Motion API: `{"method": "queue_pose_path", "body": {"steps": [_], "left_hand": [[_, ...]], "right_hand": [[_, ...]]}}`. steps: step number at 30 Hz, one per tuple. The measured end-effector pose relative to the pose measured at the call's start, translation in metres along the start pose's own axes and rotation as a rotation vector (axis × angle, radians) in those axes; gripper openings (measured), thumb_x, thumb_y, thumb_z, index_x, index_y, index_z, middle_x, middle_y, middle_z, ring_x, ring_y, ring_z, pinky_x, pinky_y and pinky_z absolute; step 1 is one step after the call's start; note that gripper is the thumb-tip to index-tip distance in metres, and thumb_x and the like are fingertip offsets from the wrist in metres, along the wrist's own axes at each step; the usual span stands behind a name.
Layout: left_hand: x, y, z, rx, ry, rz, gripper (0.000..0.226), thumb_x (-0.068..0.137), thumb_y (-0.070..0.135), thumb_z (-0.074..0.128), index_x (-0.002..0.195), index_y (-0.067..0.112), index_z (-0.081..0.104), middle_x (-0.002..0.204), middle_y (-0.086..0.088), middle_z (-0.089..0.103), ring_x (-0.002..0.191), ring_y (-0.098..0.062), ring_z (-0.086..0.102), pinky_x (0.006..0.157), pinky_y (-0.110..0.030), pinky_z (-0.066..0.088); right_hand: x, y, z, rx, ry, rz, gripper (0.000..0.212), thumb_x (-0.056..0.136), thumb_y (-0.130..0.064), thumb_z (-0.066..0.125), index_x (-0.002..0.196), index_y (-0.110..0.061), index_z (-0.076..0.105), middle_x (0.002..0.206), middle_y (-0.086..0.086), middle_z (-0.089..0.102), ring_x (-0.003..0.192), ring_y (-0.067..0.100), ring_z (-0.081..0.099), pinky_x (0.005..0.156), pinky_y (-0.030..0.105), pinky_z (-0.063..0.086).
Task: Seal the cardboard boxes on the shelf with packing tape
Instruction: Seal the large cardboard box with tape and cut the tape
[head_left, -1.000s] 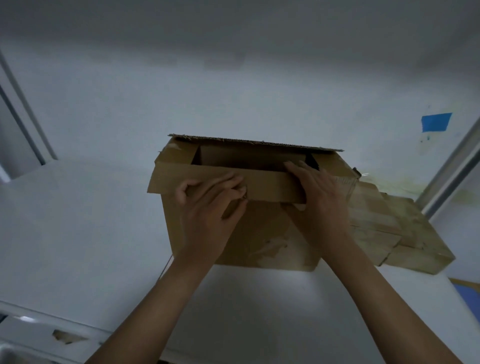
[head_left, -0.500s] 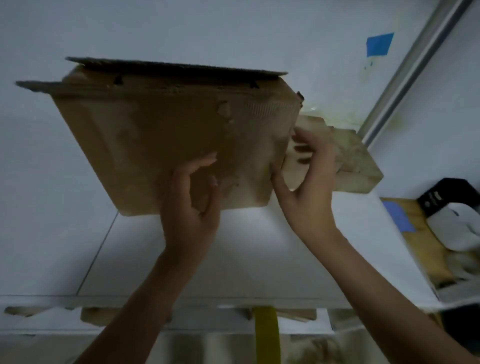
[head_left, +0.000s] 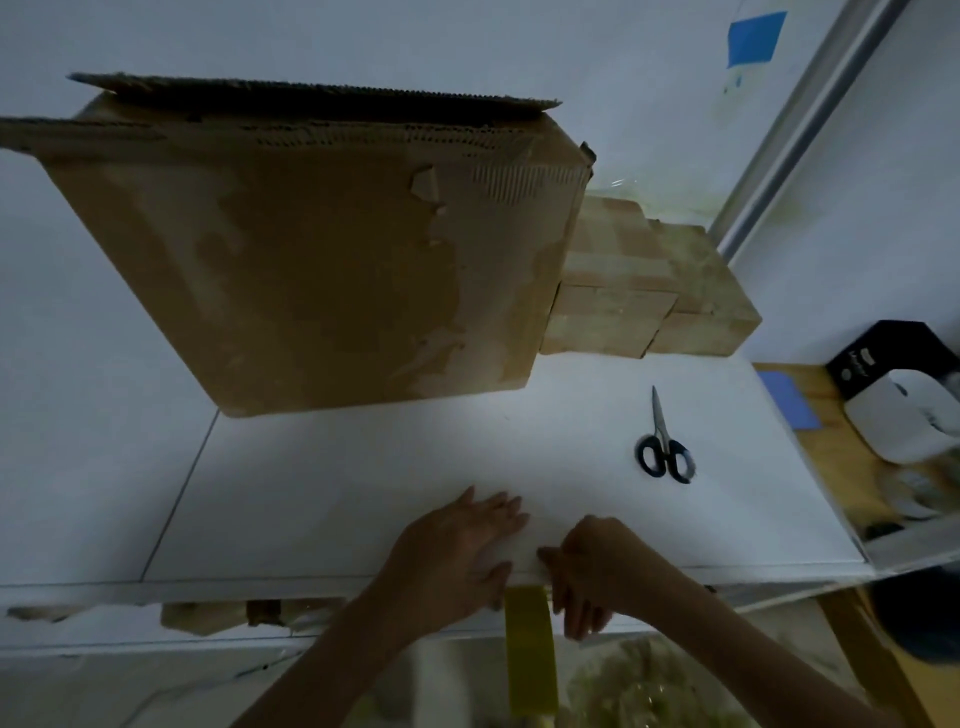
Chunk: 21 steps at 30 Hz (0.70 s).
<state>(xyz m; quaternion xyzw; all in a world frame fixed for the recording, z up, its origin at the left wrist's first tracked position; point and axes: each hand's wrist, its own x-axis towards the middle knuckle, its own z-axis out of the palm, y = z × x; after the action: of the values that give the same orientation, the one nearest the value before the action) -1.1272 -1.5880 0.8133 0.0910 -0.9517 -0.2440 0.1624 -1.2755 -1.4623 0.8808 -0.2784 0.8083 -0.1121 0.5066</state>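
Note:
A large worn cardboard box (head_left: 322, 270) stands on the white shelf (head_left: 363, 493), its top flaps loose and spread. A smaller, heavily taped box (head_left: 644, 291) sits behind it to the right. A strip of yellow tape (head_left: 530, 654) hangs down from the shelf's front edge. My left hand (head_left: 457, 551) lies flat on the shelf just left of the strip, fingers straight. My right hand (head_left: 587, 571) is at the edge on the strip's right side; its thumb lies over the strip's top and its fingers curl down over the edge, pinching the strip.
Black-handled scissors (head_left: 662, 447) lie on the shelf to the right of my hands. Beyond the shelf's right end stands a wooden surface (head_left: 831, 415) with a black and white device (head_left: 909, 405). A metal upright (head_left: 810, 119) rises at the back right.
Both hands have left the large box and dropped to the shelf's front edge at the yellow strip. The view has tilted down; the scissors are now in sight.

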Motion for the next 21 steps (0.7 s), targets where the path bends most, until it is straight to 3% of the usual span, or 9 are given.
{"method": "queue_pose_path", "body": {"steps": [2, 5, 9, 12, 14, 16, 21], "left_hand": [[-0.003, -0.004, 0.005, 0.029, -0.034, 0.056, 0.052, 0.083, 0.041, 0.061, 0.132, 0.023, 0.064, 0.141, 0.006, 0.057, 0.135, -0.002, 0.046, 0.114, -0.031, 0.037], [-0.005, -0.006, 0.011, 0.032, -0.029, 0.100, 0.051, 0.084, 0.041, 0.063, 0.131, 0.022, 0.065, 0.144, 0.005, 0.055, 0.138, -0.005, 0.043, 0.118, -0.031, 0.029], [-0.008, -0.012, 0.012, 0.040, -0.029, 0.124, 0.061, 0.085, 0.045, 0.062, 0.139, 0.017, 0.058, 0.149, 0.006, 0.049, 0.143, -0.001, 0.034, 0.121, -0.029, 0.019], [-0.010, -0.014, 0.014, 0.010, -0.017, 0.150, 0.056, 0.090, 0.046, 0.059, 0.137, 0.015, 0.060, 0.148, 0.006, 0.050, 0.142, -0.001, 0.036, 0.120, -0.033, 0.024], [-0.012, -0.015, 0.016, 0.010, -0.015, 0.155, 0.056, 0.091, 0.045, 0.058, 0.139, 0.017, 0.058, 0.149, 0.007, 0.048, 0.143, 0.000, 0.033, 0.121, -0.032, 0.022], [-0.013, -0.017, 0.018, 0.015, -0.025, 0.161, 0.058, 0.088, 0.040, 0.061, 0.140, 0.017, 0.056, 0.151, 0.007, 0.046, 0.144, 0.000, 0.031, 0.122, -0.031, 0.018], [-0.011, -0.023, 0.024, 0.037, -0.008, 0.195, 0.061, 0.082, 0.035, 0.067, 0.139, 0.014, 0.058, 0.149, 0.002, 0.048, 0.143, -0.004, 0.034, 0.122, -0.033, 0.018]], "right_hand": [[-0.001, 0.001, 0.002, -0.091, -0.065, 0.097, 0.064, 0.102, -0.047, 0.037, 0.076, 0.001, 0.070, 0.080, 0.014, 0.075, 0.075, 0.023, 0.074, 0.070, 0.029, 0.061], [-0.006, 0.006, 0.018, 0.024, -0.169, 0.155, 0.052, 0.100, -0.048, 0.042, 0.090, -0.002, 0.064, 0.088, 0.014, 0.073, 0.079, 0.026, 0.072, 0.076, 0.033, 0.057], [0.002, 0.014, 0.038, 0.069, -0.223, 0.175, 0.036, 0.099, -0.049, 0.043, 0.097, -0.016, 0.057, 0.092, 0.002, 0.069, 0.066, 0.013, 0.064, 0.083, 0.032, 0.054], [0.006, 0.021, 0.032, 0.381, -0.179, 0.181, 0.042, 0.096, -0.048, 0.052, 0.110, -0.009, 0.063, 0.097, 0.006, 0.070, 0.077, 0.016, 0.065, 0.072, 0.027, 0.051], [0.001, 0.023, 0.031, 0.727, -0.252, 0.169, 0.039, 0.096, -0.036, 0.057, 0.120, -0.005, 0.061, 0.107, 0.015, 0.071, 0.095, 0.028, 0.069, 0.080, 0.034, 0.055], [-0.005, 0.023, 0.032, 0.942, -0.344, 0.178, 0.035, 0.098, -0.027, 0.055, 0.123, -0.003, 0.058, 0.110, 0.022, 0.070, 0.100, 0.034, 0.069, 0.081, 0.040, 0.057], [-0.008, 0.015, 0.034, 0.989, -0.305, 0.207, 0.032, 0.100, -0.021, 0.050, 0.118, 0.002, 0.064, 0.102, 0.020, 0.072, 0.081, 0.027, 0.073, 0.066, 0.034, 0.059]]}}
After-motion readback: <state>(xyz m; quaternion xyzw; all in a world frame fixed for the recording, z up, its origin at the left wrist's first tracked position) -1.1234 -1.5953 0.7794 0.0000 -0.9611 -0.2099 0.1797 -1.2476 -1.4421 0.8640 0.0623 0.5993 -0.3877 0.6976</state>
